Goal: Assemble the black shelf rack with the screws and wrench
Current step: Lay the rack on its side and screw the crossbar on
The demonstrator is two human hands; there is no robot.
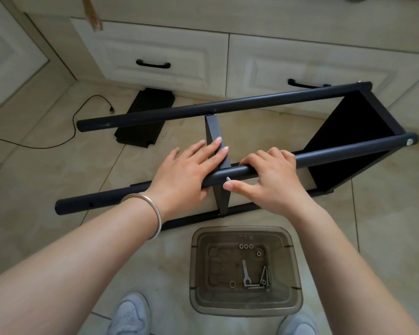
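Rack [264,102] lower rail partly hidden behind hands

near pole [324,153] under both hands, left hand [179,175] to the left of right hand [273,182] | middle panel [215,136] beyond the hands, left fingers on it | screw [228,179] in pole between hands | far pole [228,105] beyond | end panel [353,141] right | tray [246,308] nearer than hands, wrench [245,270] and screws [264,278] in it
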